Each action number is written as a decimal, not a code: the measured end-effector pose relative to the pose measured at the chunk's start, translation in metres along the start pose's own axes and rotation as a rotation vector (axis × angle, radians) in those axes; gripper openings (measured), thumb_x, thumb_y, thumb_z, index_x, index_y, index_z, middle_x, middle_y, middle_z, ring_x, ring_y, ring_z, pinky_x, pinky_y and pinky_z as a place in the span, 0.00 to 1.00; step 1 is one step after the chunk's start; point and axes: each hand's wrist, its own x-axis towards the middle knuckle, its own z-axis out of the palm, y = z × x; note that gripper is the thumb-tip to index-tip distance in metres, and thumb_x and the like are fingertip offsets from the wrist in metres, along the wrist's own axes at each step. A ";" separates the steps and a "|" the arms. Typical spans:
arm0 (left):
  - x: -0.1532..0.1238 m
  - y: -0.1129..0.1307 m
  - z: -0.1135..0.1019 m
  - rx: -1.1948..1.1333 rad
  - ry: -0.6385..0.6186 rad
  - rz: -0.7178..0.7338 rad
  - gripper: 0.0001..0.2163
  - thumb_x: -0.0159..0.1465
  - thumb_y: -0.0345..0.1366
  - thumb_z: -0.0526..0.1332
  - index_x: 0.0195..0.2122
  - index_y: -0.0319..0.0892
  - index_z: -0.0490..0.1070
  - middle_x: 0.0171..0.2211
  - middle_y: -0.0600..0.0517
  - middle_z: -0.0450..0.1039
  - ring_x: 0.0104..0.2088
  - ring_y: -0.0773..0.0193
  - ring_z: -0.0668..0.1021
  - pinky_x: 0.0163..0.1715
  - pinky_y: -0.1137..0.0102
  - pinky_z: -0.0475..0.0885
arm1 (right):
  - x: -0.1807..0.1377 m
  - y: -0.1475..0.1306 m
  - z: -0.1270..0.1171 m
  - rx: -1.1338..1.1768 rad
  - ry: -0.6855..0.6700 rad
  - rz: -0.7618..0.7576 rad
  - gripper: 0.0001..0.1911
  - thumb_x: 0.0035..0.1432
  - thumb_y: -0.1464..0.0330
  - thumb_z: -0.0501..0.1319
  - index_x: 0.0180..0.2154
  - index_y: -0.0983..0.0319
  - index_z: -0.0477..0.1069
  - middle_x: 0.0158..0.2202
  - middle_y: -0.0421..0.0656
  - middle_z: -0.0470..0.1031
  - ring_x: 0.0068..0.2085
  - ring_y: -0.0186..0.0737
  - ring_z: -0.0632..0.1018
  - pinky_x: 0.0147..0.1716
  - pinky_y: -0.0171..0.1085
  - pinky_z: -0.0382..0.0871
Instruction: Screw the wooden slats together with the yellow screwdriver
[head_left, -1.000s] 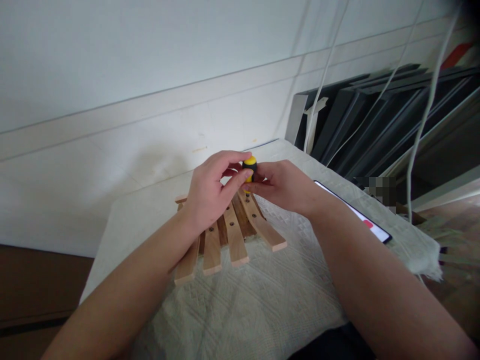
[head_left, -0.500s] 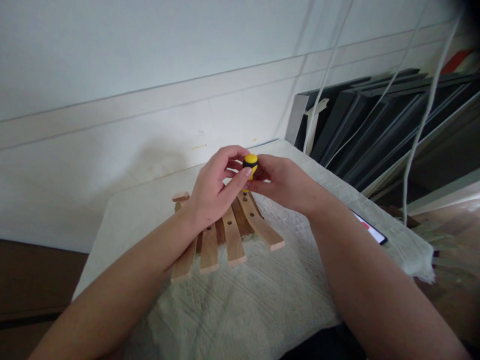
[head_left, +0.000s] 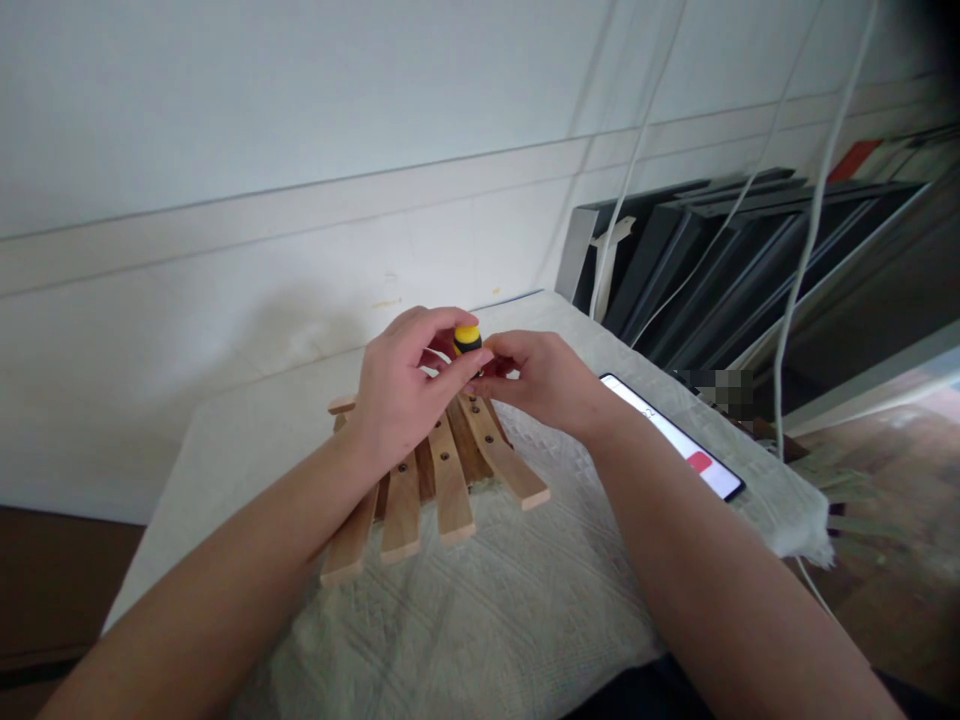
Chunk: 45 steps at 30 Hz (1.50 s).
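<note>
A short screwdriver [head_left: 467, 338] with a yellow and black handle stands nearly upright over a wooden slatted piece [head_left: 454, 495]. My left hand [head_left: 412, 385] is closed around the handle, thumb in front and fingers behind it. From the other side, my right hand [head_left: 544, 380] pinches at the lower end of the screwdriver. Its tip is hidden by the fingers. Beneath my hands, several pale wooden slats fan out over darker wood, with dark screw heads set in them. My left wrist and hand cover part of the left slats.
A phone [head_left: 720, 475] with a lit screen lies right of my right forearm on the quilted cloth [head_left: 525, 600] covering the table. The white wall [head_left: 225, 310] borders the table's far side. Dark panels [head_left: 720, 260] lean at the right, with white cables [head_left: 806, 230] hanging before them.
The view has shifted, so hands and wooden piece appear further left and more of the phone shows. The screwdriver's handle stays between my hands, with less of its lower part visible.
</note>
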 end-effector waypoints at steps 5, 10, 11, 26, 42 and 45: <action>0.001 0.001 -0.004 -0.010 0.014 -0.001 0.11 0.56 0.39 0.67 0.39 0.41 0.73 0.34 0.52 0.76 0.30 0.69 0.77 0.27 0.76 0.73 | -0.001 -0.004 -0.003 -0.023 -0.072 -0.062 0.08 0.58 0.66 0.59 0.33 0.64 0.74 0.27 0.40 0.74 0.30 0.34 0.71 0.30 0.34 0.60; 0.003 0.005 -0.012 0.047 -0.117 0.156 0.11 0.64 0.36 0.59 0.47 0.43 0.74 0.39 0.50 0.79 0.39 0.67 0.79 0.41 0.71 0.75 | -0.002 -0.009 -0.003 -0.106 -0.118 -0.147 0.09 0.60 0.69 0.55 0.33 0.64 0.73 0.31 0.43 0.76 0.31 0.35 0.72 0.33 0.35 0.60; 0.003 0.006 -0.012 0.060 -0.137 0.149 0.11 0.64 0.36 0.59 0.47 0.43 0.74 0.39 0.51 0.79 0.39 0.66 0.80 0.43 0.71 0.74 | -0.002 -0.009 -0.003 -0.106 -0.116 -0.141 0.09 0.60 0.69 0.56 0.33 0.64 0.73 0.31 0.43 0.76 0.32 0.35 0.72 0.33 0.35 0.61; 0.002 0.011 -0.011 0.109 -0.059 0.184 0.10 0.65 0.34 0.58 0.45 0.41 0.75 0.40 0.50 0.80 0.40 0.66 0.80 0.43 0.72 0.75 | -0.001 -0.007 0.001 0.160 -0.071 0.024 0.22 0.53 0.69 0.63 0.51 0.62 0.65 0.30 0.38 0.75 0.31 0.36 0.75 0.32 0.35 0.65; 0.005 0.008 -0.015 0.034 -0.087 0.035 0.10 0.59 0.34 0.63 0.43 0.41 0.75 0.39 0.51 0.78 0.32 0.69 0.79 0.28 0.77 0.74 | -0.002 -0.001 -0.007 0.067 -0.047 -0.106 0.05 0.58 0.69 0.59 0.36 0.63 0.72 0.30 0.39 0.73 0.31 0.32 0.71 0.32 0.34 0.61; 0.004 0.003 -0.009 -0.010 -0.053 -0.049 0.10 0.57 0.35 0.66 0.40 0.40 0.73 0.35 0.52 0.77 0.27 0.70 0.77 0.26 0.76 0.73 | -0.003 -0.001 -0.007 0.094 -0.037 -0.105 0.07 0.57 0.70 0.58 0.39 0.63 0.71 0.33 0.40 0.74 0.32 0.32 0.71 0.32 0.33 0.62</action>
